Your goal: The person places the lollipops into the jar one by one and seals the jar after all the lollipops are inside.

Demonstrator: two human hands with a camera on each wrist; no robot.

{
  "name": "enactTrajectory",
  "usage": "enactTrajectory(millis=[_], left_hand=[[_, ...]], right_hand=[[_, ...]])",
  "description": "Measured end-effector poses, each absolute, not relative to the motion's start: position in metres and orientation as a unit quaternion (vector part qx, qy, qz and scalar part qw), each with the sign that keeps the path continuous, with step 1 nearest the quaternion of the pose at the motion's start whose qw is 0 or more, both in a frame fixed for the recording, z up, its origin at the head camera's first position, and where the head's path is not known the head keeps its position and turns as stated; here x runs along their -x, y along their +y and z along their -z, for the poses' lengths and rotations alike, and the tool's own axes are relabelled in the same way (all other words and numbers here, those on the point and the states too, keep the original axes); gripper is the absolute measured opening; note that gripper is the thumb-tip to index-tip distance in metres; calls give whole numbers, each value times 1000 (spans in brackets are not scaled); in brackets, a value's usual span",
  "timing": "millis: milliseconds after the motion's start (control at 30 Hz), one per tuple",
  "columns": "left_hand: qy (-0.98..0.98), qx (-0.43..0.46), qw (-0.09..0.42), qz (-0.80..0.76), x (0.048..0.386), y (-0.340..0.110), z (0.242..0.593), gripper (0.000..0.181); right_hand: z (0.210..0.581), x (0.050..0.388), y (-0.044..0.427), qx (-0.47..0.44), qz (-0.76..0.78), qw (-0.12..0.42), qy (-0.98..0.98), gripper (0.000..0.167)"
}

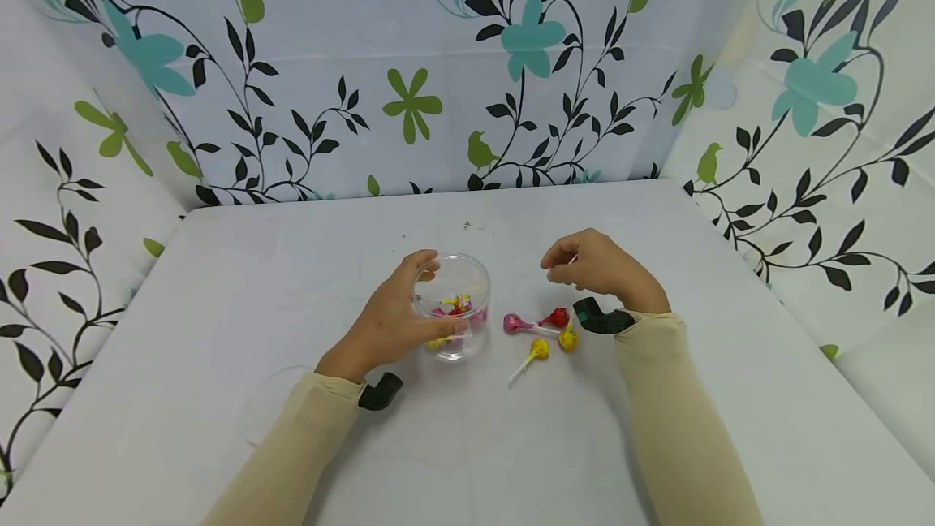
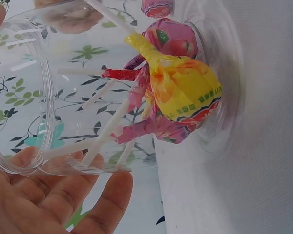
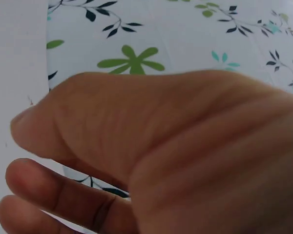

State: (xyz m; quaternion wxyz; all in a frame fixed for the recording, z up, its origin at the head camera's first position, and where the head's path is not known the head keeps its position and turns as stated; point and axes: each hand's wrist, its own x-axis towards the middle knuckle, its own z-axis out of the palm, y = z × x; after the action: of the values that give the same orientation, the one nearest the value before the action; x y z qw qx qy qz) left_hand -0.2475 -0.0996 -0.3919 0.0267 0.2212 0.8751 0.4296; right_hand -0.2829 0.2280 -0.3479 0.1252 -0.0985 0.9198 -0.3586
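Note:
My left hand [image 1: 390,311] grips a clear plastic jar [image 1: 467,339], thumb on the near side and fingers round the far side. Inside the jar, wrapped lollipops [image 2: 185,90] in yellow, pink and red lie with their white sticks towards the open mouth. My right hand [image 1: 602,266] is held above the table, thumb and fingers loosely bent, with nothing between them. Just below it lie a pink lollipop [image 1: 514,323], a red lollipop [image 1: 558,316] and two yellow ones, the nearer yellow lollipop [image 1: 539,349] pointing its stick towards me.
A faint clear round outline, perhaps a lid [image 1: 248,408], lies on the white table [image 1: 219,291] beside my left forearm. Small dark specks [image 1: 467,226] mark the cloth farther back. Printed leaf-pattern curtains [image 1: 329,39] hang behind and at both sides.

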Motion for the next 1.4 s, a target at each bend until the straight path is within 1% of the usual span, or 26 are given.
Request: enactTrajectory(millis=[100, 267, 600, 867, 1000, 1133, 1400], left_hand=[[876, -219, 26, -429, 248, -100, 391, 106], [878, -216, 25, -426, 247, -101, 390, 106], [880, -215, 19, -424, 248, -102, 392, 107], [875, -220, 19, -430, 248, -101, 394, 105], [877, -216, 22, -428, 248, -100, 393, 105], [878, -214, 25, -428, 248, -99, 393, 106], [877, -220, 22, -427, 248, -99, 394, 104]], right_hand=[[356, 288, 238, 87, 356, 167, 915, 26], [371, 295, 246, 85, 358, 215, 905, 25], [384, 299, 245, 88, 347, 258, 897, 19], [390, 299, 235, 63, 337, 297, 891, 13], [391, 300, 233, 77, 332, 277, 898, 11], [391, 302, 236, 91, 321, 230, 914, 12], [383, 302, 235, 40, 401, 156, 902, 19]])
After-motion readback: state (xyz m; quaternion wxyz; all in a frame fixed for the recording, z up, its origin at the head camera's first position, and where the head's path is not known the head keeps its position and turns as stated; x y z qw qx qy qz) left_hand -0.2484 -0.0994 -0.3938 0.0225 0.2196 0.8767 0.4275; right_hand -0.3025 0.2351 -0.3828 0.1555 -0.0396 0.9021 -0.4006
